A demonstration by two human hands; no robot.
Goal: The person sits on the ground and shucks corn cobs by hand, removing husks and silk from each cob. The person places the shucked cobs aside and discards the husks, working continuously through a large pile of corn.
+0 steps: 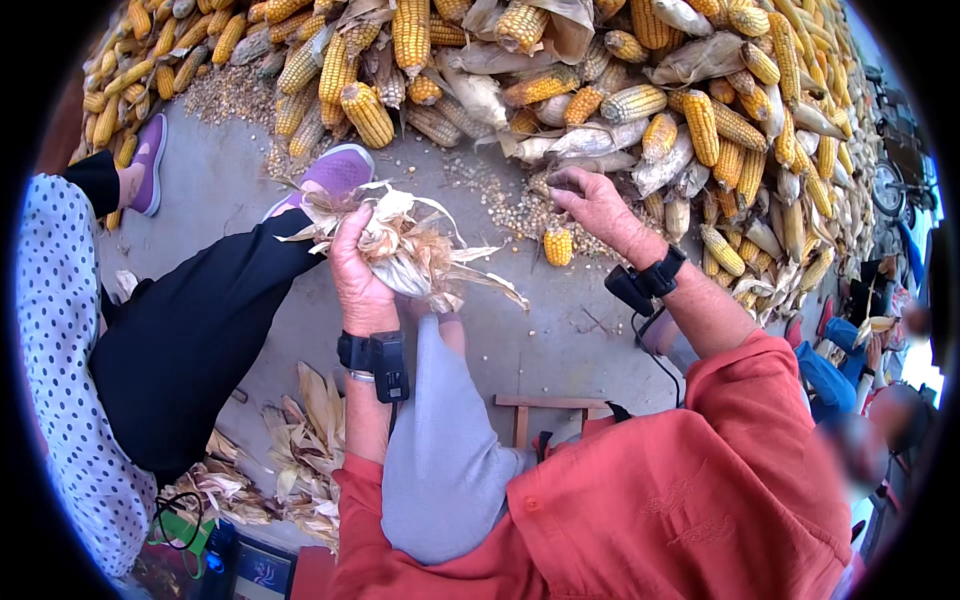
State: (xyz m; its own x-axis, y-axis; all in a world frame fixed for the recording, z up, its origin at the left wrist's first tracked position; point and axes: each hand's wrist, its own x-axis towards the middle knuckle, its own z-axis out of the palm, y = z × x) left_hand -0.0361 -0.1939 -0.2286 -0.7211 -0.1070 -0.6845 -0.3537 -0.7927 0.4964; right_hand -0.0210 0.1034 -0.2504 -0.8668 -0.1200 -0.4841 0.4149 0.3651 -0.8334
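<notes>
My left hand grips a bundle of dry corn husks with brown silk and loose leaf ends sticking out to the right. Over the near edge of the corn pile, my right hand is extended with bent fingers and nothing visible in its grasp. Just below it, a short yellow corn cob rests on the concrete floor among loose kernels. The large heap of corn ears spans the top of the view, some bare and yellow, others still wrapped in pale husk.
On the left sits another person in black trousers and purple shoes. Stripped husks lie on the floor at lower left. A wooden stool stands beside my leg. Other people are at the far right.
</notes>
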